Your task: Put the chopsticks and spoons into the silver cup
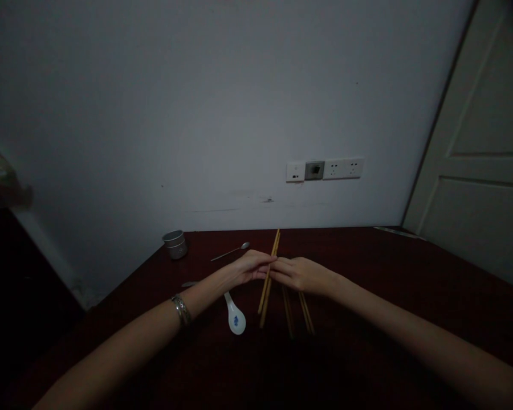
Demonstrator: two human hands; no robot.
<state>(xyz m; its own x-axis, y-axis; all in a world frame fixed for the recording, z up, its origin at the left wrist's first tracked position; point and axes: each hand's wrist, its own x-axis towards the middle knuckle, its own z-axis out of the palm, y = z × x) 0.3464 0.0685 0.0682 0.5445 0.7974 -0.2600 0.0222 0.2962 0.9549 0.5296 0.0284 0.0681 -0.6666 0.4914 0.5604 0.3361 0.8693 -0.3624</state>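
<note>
My left hand (255,266) and my right hand (299,274) meet over the table, fingertips close together. Between them is a pair of wooden chopsticks (265,296), tilted, with the tips pointing toward me. Both hands' fingers are closed around this pair. Under and in front of my right hand lie more chopsticks (306,313), their upper parts hidden by the hand. A white soup spoon (236,320) with a blue mark rests just below my left wrist. Beyond my left hand is a thin metal spoon (231,251). Part of another metal utensil (190,283) shows behind my left forearm.
A grey metal cup (175,245) stands at the back left of the dark red table (350,245). Behind is a wall with sockets (342,168); a door (483,142) is on the right. A flat strip (399,233) lies along the back right edge.
</note>
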